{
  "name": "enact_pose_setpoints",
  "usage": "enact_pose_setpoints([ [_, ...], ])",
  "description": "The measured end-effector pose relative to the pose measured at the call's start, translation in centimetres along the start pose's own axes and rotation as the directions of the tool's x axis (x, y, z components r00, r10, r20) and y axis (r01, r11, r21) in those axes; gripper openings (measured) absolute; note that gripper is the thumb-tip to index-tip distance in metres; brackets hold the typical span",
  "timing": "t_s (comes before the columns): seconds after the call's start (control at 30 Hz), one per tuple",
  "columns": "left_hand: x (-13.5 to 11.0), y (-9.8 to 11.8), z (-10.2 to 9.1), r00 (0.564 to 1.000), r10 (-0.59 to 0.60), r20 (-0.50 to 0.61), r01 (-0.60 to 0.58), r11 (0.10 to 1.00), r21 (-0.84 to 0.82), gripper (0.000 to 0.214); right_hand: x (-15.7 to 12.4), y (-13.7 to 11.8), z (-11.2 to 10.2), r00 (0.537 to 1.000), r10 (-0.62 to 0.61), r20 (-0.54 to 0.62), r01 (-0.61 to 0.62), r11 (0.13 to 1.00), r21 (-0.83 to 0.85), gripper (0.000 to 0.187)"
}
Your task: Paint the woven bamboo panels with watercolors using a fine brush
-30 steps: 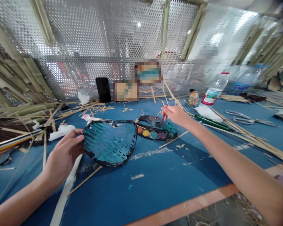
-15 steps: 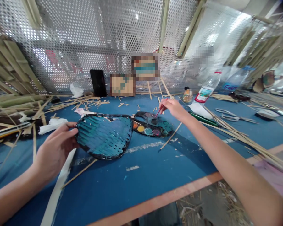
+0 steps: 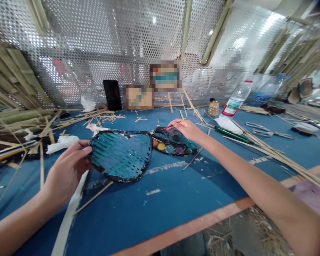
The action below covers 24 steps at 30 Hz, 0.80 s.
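Observation:
A heart-shaped woven piece, painted teal with a black rim, is tilted up off the blue table. My left hand grips its left edge, thumb on top. To its right lies a dark paint palette with several colour wells. My right hand hovers over the palette's far side, pinching a thin red-handled brush whose tip points left toward the palette's upper left wells.
Bamboo strips and splinters litter the table. A plastic bottle, a small jar, a green pen and scissors lie to the right. A black phone leans on the perforated metal wall. White tissue lies left.
My right hand has moved left and lowered over the palette, swinging the brush from upright to nearly flat. The woven piece stays held in my left hand.

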<state>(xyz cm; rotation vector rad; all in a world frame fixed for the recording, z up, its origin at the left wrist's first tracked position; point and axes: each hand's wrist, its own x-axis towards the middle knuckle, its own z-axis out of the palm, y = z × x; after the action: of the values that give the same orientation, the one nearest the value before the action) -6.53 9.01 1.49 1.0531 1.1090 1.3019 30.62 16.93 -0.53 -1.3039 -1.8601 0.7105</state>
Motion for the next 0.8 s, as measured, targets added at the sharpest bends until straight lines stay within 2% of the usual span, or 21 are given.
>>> enact_pose_setpoints([
  [0.1,0.1,-0.1,-0.1,1.000,0.004,0.000,-0.004,1.000,-0.004,0.012,0.1,-0.1,0.0,0.996,-0.023,-0.083,0.010,0.988,-0.153,0.027],
  [0.23,0.1,-0.1,-0.2,1.000,0.011,0.013,-0.011,1.000,-0.014,0.013,0.1,-0.2,0.1,0.998,-0.003,-0.062,-0.002,0.997,-0.079,0.028],
  [0.4,-0.2,0.0,-0.1,0.999,0.016,0.035,-0.014,0.998,-0.058,0.015,0.2,-0.2,0.2,0.992,-0.029,-0.121,0.007,0.984,-0.178,0.027],
  [0.47,-0.4,0.1,0.1,0.999,0.007,0.052,-0.002,0.996,-0.088,0.016,0.2,-0.6,0.2,0.994,-0.030,-0.106,0.014,0.988,-0.152,0.028],
  [0.57,-0.6,0.1,0.4,0.996,0.015,0.090,-0.005,0.993,-0.117,0.018,0.0,-1.7,0.2,0.986,-0.102,-0.134,0.087,0.990,-0.111,0.029],
  [0.7,-0.6,0.0,0.7,0.992,0.022,0.126,-0.014,0.998,-0.066,0.022,-0.9,-3.3,-0.1,0.936,-0.200,-0.289,0.246,0.960,0.133,0.031],
  [0.8,-0.7,-0.2,0.7,0.990,0.026,0.140,-0.026,1.000,0.005,0.027,-2.1,-4.7,0.4,0.916,-0.251,-0.314,0.337,0.905,0.259,0.028],
])
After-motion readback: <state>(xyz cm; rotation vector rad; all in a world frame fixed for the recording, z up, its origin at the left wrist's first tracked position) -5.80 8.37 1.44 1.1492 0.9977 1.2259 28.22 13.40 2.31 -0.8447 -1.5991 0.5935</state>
